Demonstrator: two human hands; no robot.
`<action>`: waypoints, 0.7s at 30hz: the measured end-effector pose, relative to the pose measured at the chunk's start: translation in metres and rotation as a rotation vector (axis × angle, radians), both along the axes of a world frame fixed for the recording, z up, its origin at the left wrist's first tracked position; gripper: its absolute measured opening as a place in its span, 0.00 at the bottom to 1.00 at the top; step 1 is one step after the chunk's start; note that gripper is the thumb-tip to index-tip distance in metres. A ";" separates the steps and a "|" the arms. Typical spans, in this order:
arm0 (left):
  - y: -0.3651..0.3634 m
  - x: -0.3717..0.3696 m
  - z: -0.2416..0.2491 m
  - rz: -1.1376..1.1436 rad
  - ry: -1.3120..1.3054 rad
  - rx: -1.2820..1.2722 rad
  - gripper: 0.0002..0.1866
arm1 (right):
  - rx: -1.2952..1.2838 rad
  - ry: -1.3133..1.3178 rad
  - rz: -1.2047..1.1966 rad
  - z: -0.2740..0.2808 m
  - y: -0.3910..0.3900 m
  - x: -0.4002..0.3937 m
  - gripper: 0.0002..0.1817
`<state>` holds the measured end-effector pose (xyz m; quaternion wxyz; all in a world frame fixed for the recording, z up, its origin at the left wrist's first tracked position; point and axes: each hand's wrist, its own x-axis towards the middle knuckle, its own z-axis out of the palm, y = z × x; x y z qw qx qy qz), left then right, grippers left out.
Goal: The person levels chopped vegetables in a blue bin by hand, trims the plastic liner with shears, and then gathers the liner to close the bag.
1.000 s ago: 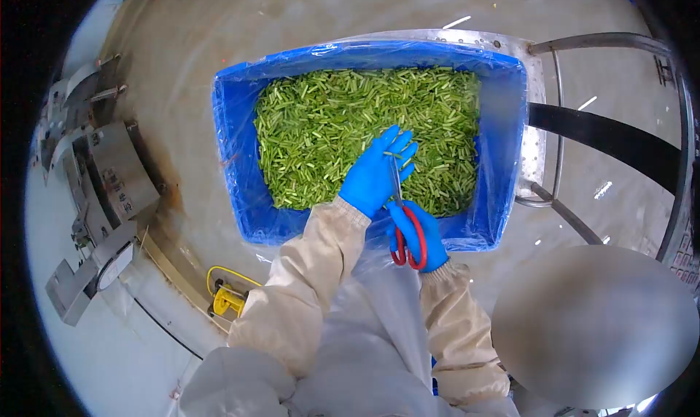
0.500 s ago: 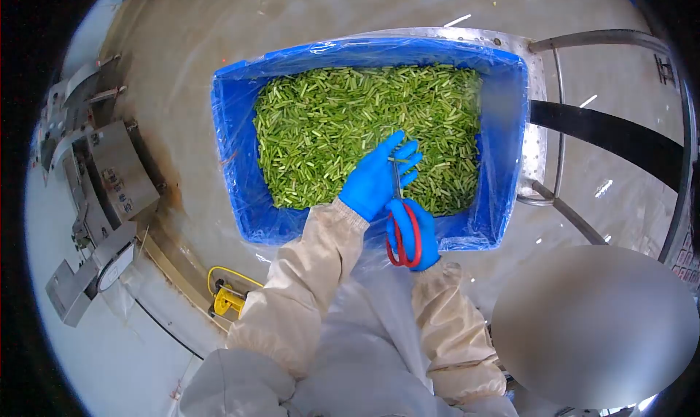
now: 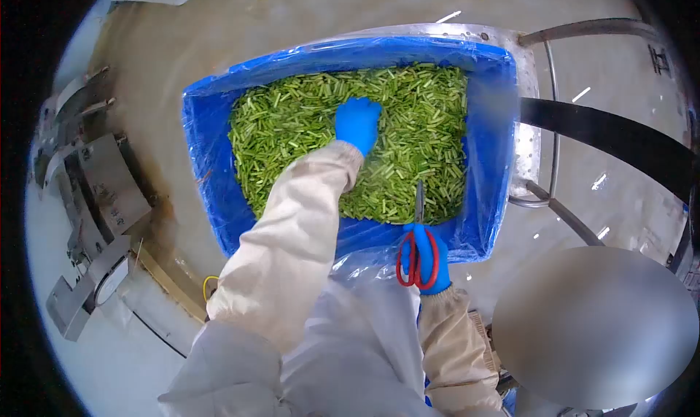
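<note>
Green cut stems (image 3: 292, 118) mid-frame, in the lined blue bin (image 3: 208, 143). L hand (image 3: 357, 125), upper ctr, is down at them, fingers bent, tips hidden: can't tell what's gripped. R hand (image 3: 437, 275), lower R of ctr, closed round red-handled scissors (image 3: 419, 209), blades pointing up-frame.

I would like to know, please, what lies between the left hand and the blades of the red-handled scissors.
Cut green stems lie between the left hand and the red-handled scissors, as the head view shows.
</note>
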<state>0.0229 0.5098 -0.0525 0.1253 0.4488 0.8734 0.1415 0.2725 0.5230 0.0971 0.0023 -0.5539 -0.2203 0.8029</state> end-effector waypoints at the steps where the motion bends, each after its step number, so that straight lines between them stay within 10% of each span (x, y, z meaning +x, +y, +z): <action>1: 0.013 -0.004 -0.008 0.003 0.043 -0.064 0.07 | 0.023 -0.009 0.004 0.000 -0.001 0.002 0.08; 13: 0.014 -0.009 -0.029 -0.166 0.236 -0.107 0.10 | 0.030 -0.014 0.022 0.007 0.003 -0.008 0.07; 16: 0.016 -0.004 -0.016 -0.046 0.067 -0.067 0.09 | 0.088 -0.038 0.108 0.014 0.010 -0.010 0.06; 21: -0.014 0.007 0.052 0.374 -1.086 0.199 0.07 | 0.338 -0.084 0.292 0.005 0.015 -0.019 0.08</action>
